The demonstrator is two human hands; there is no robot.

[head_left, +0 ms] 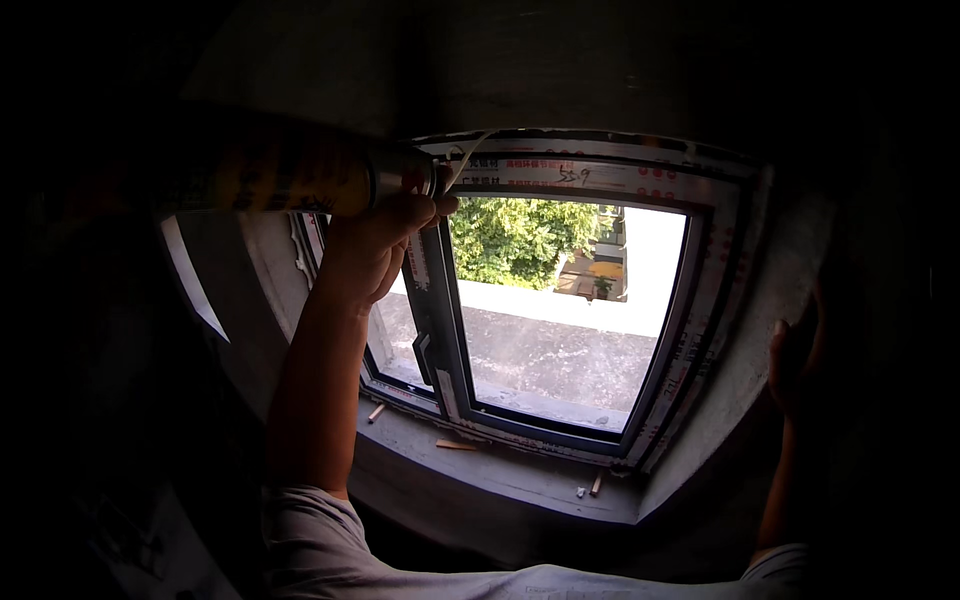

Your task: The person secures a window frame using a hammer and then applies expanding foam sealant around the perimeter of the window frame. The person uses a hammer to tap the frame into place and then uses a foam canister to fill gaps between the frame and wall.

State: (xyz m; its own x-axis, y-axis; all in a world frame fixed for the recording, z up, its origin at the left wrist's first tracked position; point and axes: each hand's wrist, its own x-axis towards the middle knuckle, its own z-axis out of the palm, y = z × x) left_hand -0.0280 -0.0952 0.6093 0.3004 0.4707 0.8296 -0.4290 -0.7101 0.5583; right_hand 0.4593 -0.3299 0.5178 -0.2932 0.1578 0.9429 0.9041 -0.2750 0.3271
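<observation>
My left hand [372, 250] is raised at the upper left of the window, its fingers closed around the nozzle end of a spray foam can [290, 182]. The can lies nearly level, with a yellow and dark printed body that fades into shadow on the left. A thin pale tube [468, 158] rises from the nozzle end toward the top of the window frame [610, 178]. That frame is dark, with printed protective film on it. On the right, my right hand [797, 352] is held up at the edge of the window recess, fingers stretched out and partly lost in shadow.
Along the sill [520, 490] lie a short stick [376, 412], a flat wooden piece [456, 444], another small stick [596, 485] and a white crumb [580, 492]. A window handle [422, 358] juts from the middle post. Dark walls surround the recess.
</observation>
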